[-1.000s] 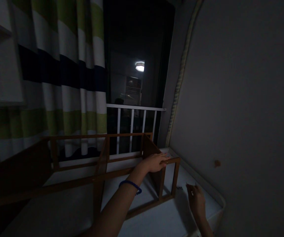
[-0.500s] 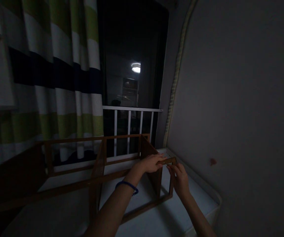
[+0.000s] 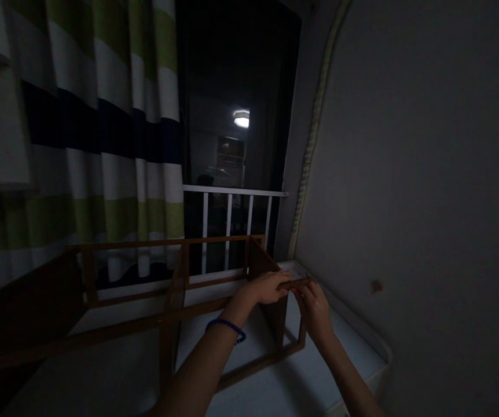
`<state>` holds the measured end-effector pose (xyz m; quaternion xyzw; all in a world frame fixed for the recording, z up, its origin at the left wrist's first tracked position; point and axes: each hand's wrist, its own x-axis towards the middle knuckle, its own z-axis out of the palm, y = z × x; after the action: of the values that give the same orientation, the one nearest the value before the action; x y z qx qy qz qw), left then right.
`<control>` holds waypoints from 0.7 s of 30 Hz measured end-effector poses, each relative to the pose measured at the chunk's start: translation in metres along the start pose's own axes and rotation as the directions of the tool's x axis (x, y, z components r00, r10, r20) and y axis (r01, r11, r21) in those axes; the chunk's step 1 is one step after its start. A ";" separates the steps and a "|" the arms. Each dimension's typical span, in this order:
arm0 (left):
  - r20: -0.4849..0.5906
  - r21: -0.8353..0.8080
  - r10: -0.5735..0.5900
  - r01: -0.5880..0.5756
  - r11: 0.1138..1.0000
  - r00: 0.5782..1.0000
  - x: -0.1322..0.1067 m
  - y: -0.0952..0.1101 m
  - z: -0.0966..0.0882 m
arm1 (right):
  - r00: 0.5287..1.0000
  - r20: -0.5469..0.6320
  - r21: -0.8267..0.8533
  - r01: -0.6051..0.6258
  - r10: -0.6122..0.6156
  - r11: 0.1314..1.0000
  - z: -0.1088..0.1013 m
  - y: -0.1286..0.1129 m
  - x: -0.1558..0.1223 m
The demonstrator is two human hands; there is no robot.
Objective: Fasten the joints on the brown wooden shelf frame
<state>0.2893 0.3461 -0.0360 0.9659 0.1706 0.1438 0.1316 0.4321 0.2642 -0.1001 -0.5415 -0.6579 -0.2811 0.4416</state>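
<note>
No legible text or numbers

Dark blue, beaded-looking bracelet circling left forearm

Home rm; striped curtain, railed window

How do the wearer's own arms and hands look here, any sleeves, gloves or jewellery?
No sleeves or gloves show: the left hand and right hand are bare. A blue, beaded-looking bracelet circles the left forearm. The dimness hides finer details.
</note>
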 end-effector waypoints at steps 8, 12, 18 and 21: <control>-0.049 0.008 -0.009 0.009 1.000 0.999 0.000 0.001 0.001 | 1.000 0.009 -0.031 -0.012 0.013 0.999 0.003 -0.001 -0.001; -0.054 0.046 0.008 -0.006 0.999 0.999 0.000 0.004 0.001 | 1.000 0.001 -0.018 -0.008 0.008 1.000 0.005 -0.001 0.000; -0.087 0.108 0.059 -0.049 0.993 0.994 -0.001 0.002 0.003 | 1.000 -0.006 0.016 -0.013 0.013 1.000 0.005 0.001 0.000; -0.116 0.162 0.073 -0.053 0.985 0.991 -0.002 0.005 0.004 | 0.999 -0.019 0.042 -0.025 0.026 0.999 0.006 0.001 0.000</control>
<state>0.2899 0.3399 -0.0392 0.9677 0.1584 0.1923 0.0391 0.4317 0.2692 -0.1028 -0.5376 -0.6522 -0.2669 0.4629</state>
